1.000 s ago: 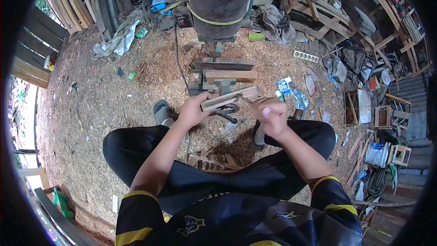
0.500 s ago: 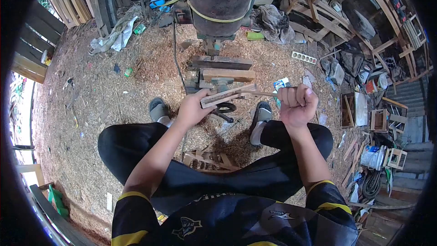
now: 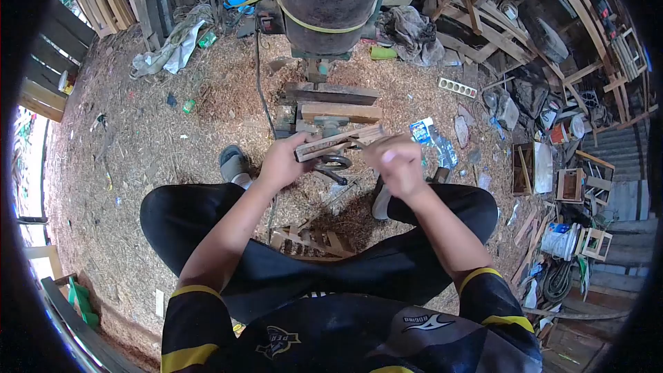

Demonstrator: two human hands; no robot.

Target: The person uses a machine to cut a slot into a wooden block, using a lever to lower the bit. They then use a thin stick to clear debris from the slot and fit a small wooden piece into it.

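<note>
My left hand (image 3: pixel 282 164) grips the left end of a small slotted wooden frame (image 3: pixel 324 145), its long bars slanting up to the right. At the frame's right end my right hand (image 3: pixel 397 164) is closed and smeared by motion. A thin brown stick (image 3: pixel 357 142) reaches from that hand to the frame; most of it is hidden by the fingers. Just beyond the frame stands a vise with wooden jaw boards (image 3: pixel 338 112). Its dark curved handle (image 3: pixel 331 164) shows below the frame.
A large dark cylinder (image 3: pixel 331 0) with a yellow band stands behind the vise. Wood shavings cover the floor (image 3: pixel 173 166). A clear plastic bottle (image 3: pixel 442 148), a power strip (image 3: pixel 457 87) and wooden pieces (image 3: pixel 314 240) lie around. Small wooden frames (image 3: pixel 570 185) are stacked at right.
My right hand has moved left, from well out on the right to close beside the wooden frame, bringing the stick inward. My left hand still holds the frame in nearly the same place.
</note>
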